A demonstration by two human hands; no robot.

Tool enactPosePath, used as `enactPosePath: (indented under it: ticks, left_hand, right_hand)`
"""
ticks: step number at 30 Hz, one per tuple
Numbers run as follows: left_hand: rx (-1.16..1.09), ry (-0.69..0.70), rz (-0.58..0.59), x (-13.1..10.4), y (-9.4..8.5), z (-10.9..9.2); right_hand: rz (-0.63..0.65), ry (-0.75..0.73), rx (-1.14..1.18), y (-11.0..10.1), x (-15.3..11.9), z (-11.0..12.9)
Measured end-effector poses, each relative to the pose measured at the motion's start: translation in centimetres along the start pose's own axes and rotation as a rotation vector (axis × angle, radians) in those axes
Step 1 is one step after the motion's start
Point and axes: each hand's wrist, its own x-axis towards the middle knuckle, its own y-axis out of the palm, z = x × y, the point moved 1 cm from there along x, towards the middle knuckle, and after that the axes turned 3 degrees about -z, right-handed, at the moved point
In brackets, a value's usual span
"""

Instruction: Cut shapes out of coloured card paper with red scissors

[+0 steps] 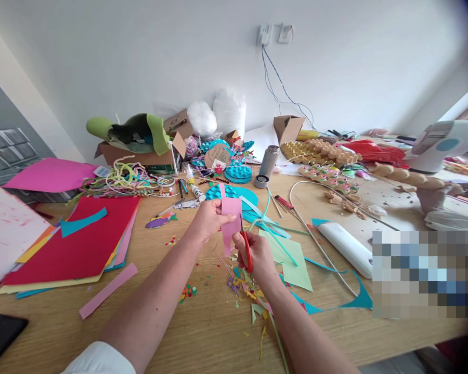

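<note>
Near the middle of the view, my left hand pinches a piece of pink paper, its thumb across the front. Orange-red scissors are in my right hand, with my fingers wrapped round the handles. Their blades point up, at the right edge of the pink paper. A narrow pink part hangs below my left thumb, beside the scissors. Just behind the paper lie blue paper pieces. Small coloured scraps lie on the wood below my hands.
Stacked coloured paper and a pink strip lie left, with a phone at the corner. A metal bottle stands behind. Pale green paper, a white device and a curved cable lie right.
</note>
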Motion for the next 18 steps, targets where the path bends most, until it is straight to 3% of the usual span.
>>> enactPosePath:
  ticks: [18]
  left_hand:
    - [-0.033, -0.012, 0.015, 0.02, 0.07, 0.14]
  right_hand:
    - [-0.005, 0.009, 0.010, 0.05, 0.07, -0.26]
